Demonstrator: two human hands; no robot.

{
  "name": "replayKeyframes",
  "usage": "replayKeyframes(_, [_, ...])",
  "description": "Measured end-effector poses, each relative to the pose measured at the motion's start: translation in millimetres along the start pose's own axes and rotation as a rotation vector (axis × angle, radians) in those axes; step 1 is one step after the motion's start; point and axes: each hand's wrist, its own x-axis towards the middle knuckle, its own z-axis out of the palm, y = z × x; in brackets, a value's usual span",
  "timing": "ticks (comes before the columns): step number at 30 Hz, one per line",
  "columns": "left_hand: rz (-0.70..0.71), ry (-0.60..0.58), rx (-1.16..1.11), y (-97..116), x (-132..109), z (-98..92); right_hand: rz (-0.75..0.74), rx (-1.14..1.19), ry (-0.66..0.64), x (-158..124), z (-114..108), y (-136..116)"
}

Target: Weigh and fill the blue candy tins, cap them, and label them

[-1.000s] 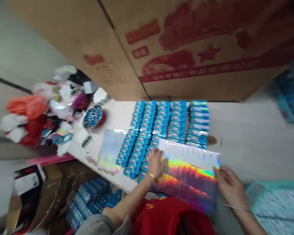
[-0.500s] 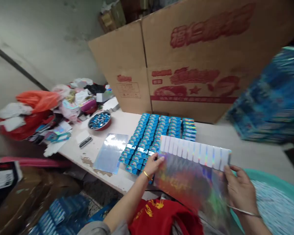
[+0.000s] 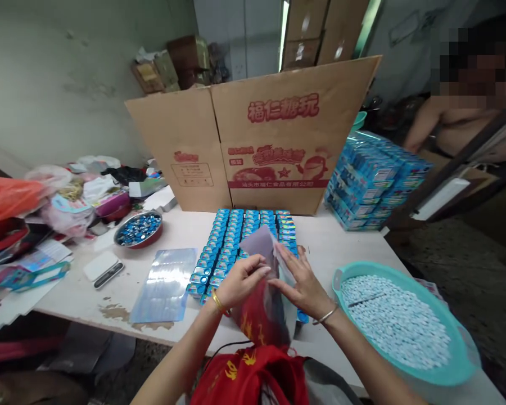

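Note:
A shiny, see-through plastic sheet [image 3: 257, 318] stands bent upright in front of me, its pale top corner curling over. My left hand [image 3: 242, 283], with a gold bracelet, has its thumb and fingers closed in a pinch at the sheet's left part. Against the right part lies my right hand [image 3: 306, 286], wearing a silver bangle, its fingers stretched out and its thumb apart. Just behind the hands, rows of small blue packs [image 3: 223, 247] cover the table middle, partly hidden by the sheet. Another clear sheet [image 3: 164, 287] lies flat to the left.
A printed cardboard panel [image 3: 274, 140] stands behind the packs. A bowl of blue pieces [image 3: 160, 232] and a dark slim object [image 3: 108, 275] sit left. Right are a turquoise basin [image 3: 459, 374] of pale pieces and stacked blue packages [image 3: 362, 180]. A person [image 3: 464, 121] is beyond.
The sheet, previously spread wide and tilted between both hands, is now bent upright. My right hand has moved left, close to the left one. The view has swung right, showing the basin.

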Motion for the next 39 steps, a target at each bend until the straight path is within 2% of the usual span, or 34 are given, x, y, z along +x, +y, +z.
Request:
replayKeyframes(3, [0.073, -0.040, 0.193, 10.6, -2.1, -19.2, 0.077, 0.233, -0.020, 10.4, 5.8, -15.7])
replayKeyframes(7, [0.138, 0.196, 0.462, 14.5, -4.2, -38.3, 0.197, 0.395, -0.007, 22.4, 10.3, -34.9])
replayKeyframes(8, [0.149, 0.213, 0.488, 14.0, -4.6, -41.0, 0.196, 0.422, -0.007, 26.6, 11.6, -39.5])
replayKeyframes(12, [0.088, 0.109, 0.416, 8.9, -3.0, -51.4, 0.125, 0.465, -0.053, 48.7, 17.8, -49.5])
replayKeyframes(14, [0.038, 0.184, 0.388, 4.4, 1.3, -61.7, 0.132, 0.439, -0.094, 61.2, 17.9, -45.5])
replayKeyframes(16, [0.003, 0.312, 0.359, -1.1, 7.3, -76.3, 0.150, 0.401, -0.118, 71.1, 13.3, -36.5])
replayKeyframes(19, [-0.083, 0.427, 0.306, -13.3, 14.9, -99.2, 0.159, 0.360, -0.246, 77.2, 0.3, -16.6])
replayKeyframes(21, [-0.163, 0.467, 0.266, -28.6, 18.0, -109.4, 0.175, 0.297, -0.364, 75.3, -6.5, 1.2])
replayKeyframes(23, [-0.256, 0.496, 0.215, -52.5, 19.6, -112.7, 0.225, 0.203, -0.417, 69.8, -6.6, 22.5])
replayKeyframes(25, [-0.357, 0.511, 0.202, -83.3, 19.9, -109.3, 0.270, 0.185, -0.421, 61.9, 2.9, 44.3])
replayKeyframes(28, [-0.496, 0.497, 0.436, -129.6, 17.8, -92.8, 0.332, 0.172, -0.423, 49.1, 32.5, 68.7])
replayKeyframes(30, [-0.494, 0.473, 0.677, -151.8, 17.1, -74.7, 0.361, 0.180, -0.431, 43.1, 55.8, 77.2])
replayKeyframes(31, [-0.439, 0.437, 0.779, -159.3, 17.8, -64.2, 0.369, 0.192, -0.434, 41.5, 66.5, 79.9])
replayKeyframes(33, [-0.260, 0.283, 0.873, -168.2, 22.3, -43.3, 0.384, 0.231, -0.428, 40.9, 83.9, 84.9])
replayKeyframes(35, [-0.147, 0.054, 0.842, -171.8, 31.3, -26.8, 0.410, 0.282, -0.401, 42.5, 94.8, 92.4])
replayKeyframes(37, [-0.154, -0.106, 0.776, -173.4, 44.1, -18.0, 0.454, 0.351, -0.361, 43.6, 100.6, 104.0])
replayKeyframes(39, [-0.192, -0.180, 0.711, -175.3, 59.0, -14.9, 0.506, 0.439, -0.319, 42.2, 104.3, 118.8])
